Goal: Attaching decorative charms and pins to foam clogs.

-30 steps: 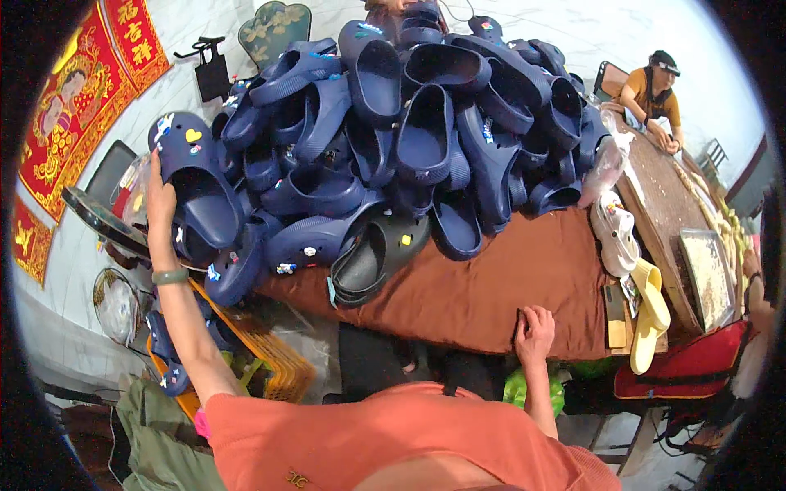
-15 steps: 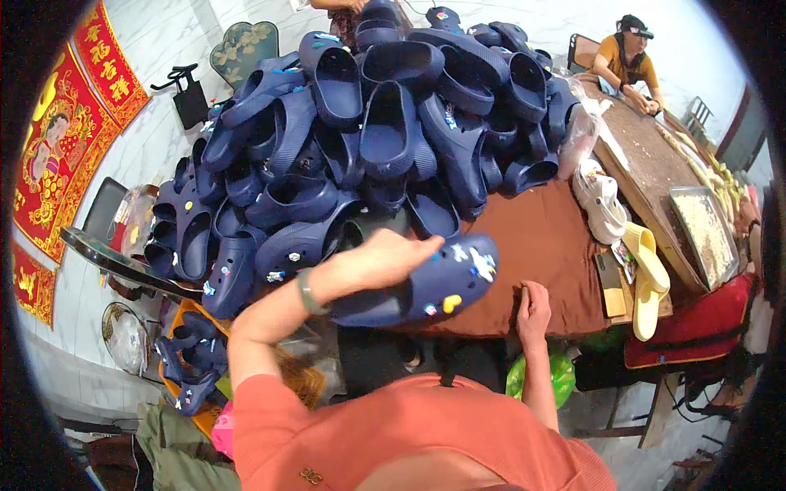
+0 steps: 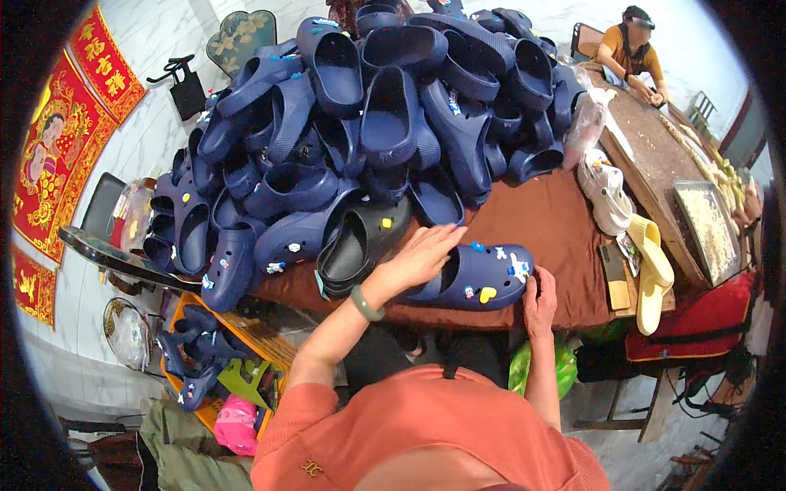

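Observation:
A navy clog (image 3: 485,274) with colourful charms lies on the brown cloth at the table's front edge, its toe pointing right. Over its heel end is my left hand (image 3: 422,258), fingers stretched out; the palm side is hidden. My right hand (image 3: 540,304) meets the toe, thumb and bent fingers against its tip. Just behind my left wrist rests a black clog (image 3: 360,237) with a yellow charm. Beyond it rises a big heap of navy clogs (image 3: 389,123).
An orange crate (image 3: 282,353) with navy clogs stands low at the left. On the right are a white clog (image 3: 604,192), yellow slippers (image 3: 652,274) and a phone-like dark and yellow item (image 3: 612,274). Another person (image 3: 634,53) sits at a brown table (image 3: 647,176) with a tray (image 3: 708,229).
The navy clog has come right and down onto the cloth, its toe now at my right hand. My left hand has moved right with it and its fingers have straightened. The black clog is uncovered.

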### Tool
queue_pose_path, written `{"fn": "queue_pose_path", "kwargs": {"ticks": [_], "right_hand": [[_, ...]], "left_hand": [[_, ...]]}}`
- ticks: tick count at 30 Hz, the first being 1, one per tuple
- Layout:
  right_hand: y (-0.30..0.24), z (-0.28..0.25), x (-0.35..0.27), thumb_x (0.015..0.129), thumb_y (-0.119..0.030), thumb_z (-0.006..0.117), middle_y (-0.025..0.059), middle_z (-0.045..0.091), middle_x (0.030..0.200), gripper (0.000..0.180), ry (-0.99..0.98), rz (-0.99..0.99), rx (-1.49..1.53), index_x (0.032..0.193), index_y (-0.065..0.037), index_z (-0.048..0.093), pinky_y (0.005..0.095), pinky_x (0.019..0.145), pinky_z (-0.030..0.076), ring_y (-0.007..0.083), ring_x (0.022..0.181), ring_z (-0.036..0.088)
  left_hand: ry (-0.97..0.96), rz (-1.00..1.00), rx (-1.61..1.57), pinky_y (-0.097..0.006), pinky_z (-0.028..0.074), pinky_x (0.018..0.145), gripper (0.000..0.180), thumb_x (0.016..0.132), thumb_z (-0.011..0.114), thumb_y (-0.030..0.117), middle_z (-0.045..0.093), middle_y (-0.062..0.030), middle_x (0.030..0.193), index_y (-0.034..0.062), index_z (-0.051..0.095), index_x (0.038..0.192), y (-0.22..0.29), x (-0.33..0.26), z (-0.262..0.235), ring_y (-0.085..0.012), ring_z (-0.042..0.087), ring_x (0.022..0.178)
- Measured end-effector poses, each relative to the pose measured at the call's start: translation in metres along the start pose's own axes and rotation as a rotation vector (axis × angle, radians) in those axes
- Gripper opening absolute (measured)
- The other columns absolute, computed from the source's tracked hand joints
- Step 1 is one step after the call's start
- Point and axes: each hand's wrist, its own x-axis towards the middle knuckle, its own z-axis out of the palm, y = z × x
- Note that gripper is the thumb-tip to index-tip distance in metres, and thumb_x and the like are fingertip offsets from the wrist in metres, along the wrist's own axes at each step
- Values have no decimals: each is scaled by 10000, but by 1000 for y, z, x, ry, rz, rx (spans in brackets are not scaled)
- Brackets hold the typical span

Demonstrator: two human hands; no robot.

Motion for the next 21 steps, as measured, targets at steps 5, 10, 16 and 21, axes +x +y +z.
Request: {"fn": "queue_pose_path", "kwargs": {"ticks": [5, 10, 16, 21], "right_hand": [[16, 1, 8, 938, -160, 479, 161, 552, 1159, 291, 0, 78, 162, 1155, 22, 543, 347, 958, 396, 277, 1089, 528], [-1, 16, 30, 932, -166, 462, 164, 517, 1232, 339, -144, -27, 217, 1212, 15, 518, 347, 1016, 351, 275, 1176, 482], [3, 33, 32, 922, -173, 468, 169, 533, 1208, 309, -106, -46, 231, 1165, 2, 542, 355, 1027, 341, 294, 1180, 479], [0, 30, 43, 950, -201, 433, 133, 545, 1181, 308, -97, -28, 327, 1139, 2, 567, 325, 1007, 347, 252, 1152, 488]], "left_hand": [[227, -396, -123, -355, 407, 955, 343, 913, 538, 195, 595, -177, 1126, -7, 540, 1190, 50, -30, -16, -299, 556, 1098], [30, -570, -841, -334, 442, 862, 456, 992, 401, 351, 648, -102, 1005, -54, 581, 1097, 58, -28, 14, -192, 585, 958], [233, -929, -1189, -308, 472, 737, 347, 897, 589, 313, 633, -77, 945, -29, 625, 940, 38, 17, 51, -111, 571, 857], [277, -866, -1306, -281, 486, 728, 376, 916, 578, 329, 652, -80, 913, -39, 635, 962, 44, 18, 34, -122, 600, 786]]}}
